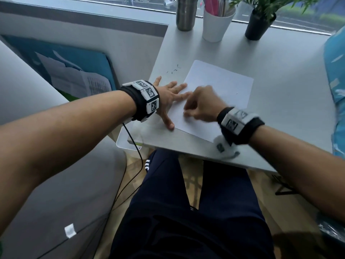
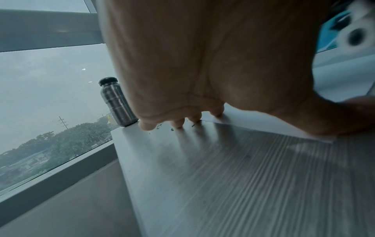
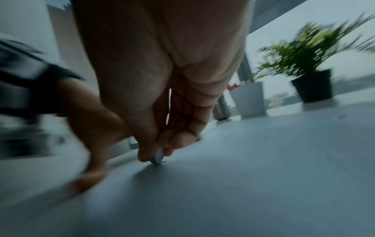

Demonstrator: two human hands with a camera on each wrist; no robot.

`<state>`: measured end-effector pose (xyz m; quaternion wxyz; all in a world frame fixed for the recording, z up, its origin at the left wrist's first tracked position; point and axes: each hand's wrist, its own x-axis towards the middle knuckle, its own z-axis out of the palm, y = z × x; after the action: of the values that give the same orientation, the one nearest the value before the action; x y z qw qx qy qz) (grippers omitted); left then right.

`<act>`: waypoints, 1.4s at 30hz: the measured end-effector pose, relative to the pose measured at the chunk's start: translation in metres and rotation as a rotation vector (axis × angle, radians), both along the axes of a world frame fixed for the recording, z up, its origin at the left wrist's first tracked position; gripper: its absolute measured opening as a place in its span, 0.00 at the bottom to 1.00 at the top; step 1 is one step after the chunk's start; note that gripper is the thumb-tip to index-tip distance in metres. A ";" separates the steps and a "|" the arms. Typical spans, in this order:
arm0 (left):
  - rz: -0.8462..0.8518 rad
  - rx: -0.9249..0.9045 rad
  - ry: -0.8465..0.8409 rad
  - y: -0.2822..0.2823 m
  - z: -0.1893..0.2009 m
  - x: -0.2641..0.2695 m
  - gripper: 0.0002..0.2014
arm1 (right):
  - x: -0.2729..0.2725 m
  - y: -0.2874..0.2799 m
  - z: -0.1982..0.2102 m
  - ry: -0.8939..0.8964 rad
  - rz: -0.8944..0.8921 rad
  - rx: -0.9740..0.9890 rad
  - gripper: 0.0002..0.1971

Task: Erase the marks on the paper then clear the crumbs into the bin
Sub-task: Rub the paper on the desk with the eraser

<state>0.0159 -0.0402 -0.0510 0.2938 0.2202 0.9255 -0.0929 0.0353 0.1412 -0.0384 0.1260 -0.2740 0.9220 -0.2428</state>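
A white sheet of paper (image 1: 220,90) lies on the grey table (image 1: 280,71). My left hand (image 1: 171,98) lies flat with fingers spread, pressing the sheet's left edge. My right hand (image 1: 197,105), blurred by motion, pinches a small pale eraser (image 3: 158,158) between thumb and fingers, its tip on the paper (image 3: 243,176). Dark eraser crumbs (image 1: 173,70) are scattered on the table just beyond the sheet's far left corner; in the left wrist view the crumbs (image 2: 160,126) lie by my left fingertips (image 2: 146,126). A white bin (image 1: 127,144) sits below the table's near left corner.
At the back of the table stand a steel bottle (image 1: 185,14), a white cup (image 1: 216,25) holding pens and a potted plant (image 1: 259,21). Blue patterned fabric (image 1: 336,75) borders the right side. A black cable (image 1: 134,146) hangs from my left wrist.
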 end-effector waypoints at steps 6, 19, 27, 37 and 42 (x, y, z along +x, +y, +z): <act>-0.002 0.007 -0.013 0.001 0.002 0.002 0.72 | -0.016 0.009 0.001 0.030 -0.064 -0.008 0.05; -0.002 0.009 -0.028 -0.001 0.000 -0.001 0.72 | 0.011 0.002 -0.003 -0.032 0.048 -0.028 0.04; -0.027 0.065 -0.004 -0.007 -0.005 -0.001 0.72 | -0.027 0.070 0.003 -0.119 -0.366 0.133 0.04; 0.053 -0.014 0.166 -0.012 0.008 0.011 0.60 | -0.031 0.074 0.004 -0.212 -0.415 0.209 0.05; -0.125 0.160 0.181 0.015 0.005 0.056 0.52 | -0.027 0.071 0.008 -0.197 -0.405 0.219 0.06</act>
<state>0.0723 -0.0255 -0.0457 0.1843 0.2906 0.9372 -0.0565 0.0078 0.2121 -0.0305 0.1929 -0.0437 0.9621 -0.1875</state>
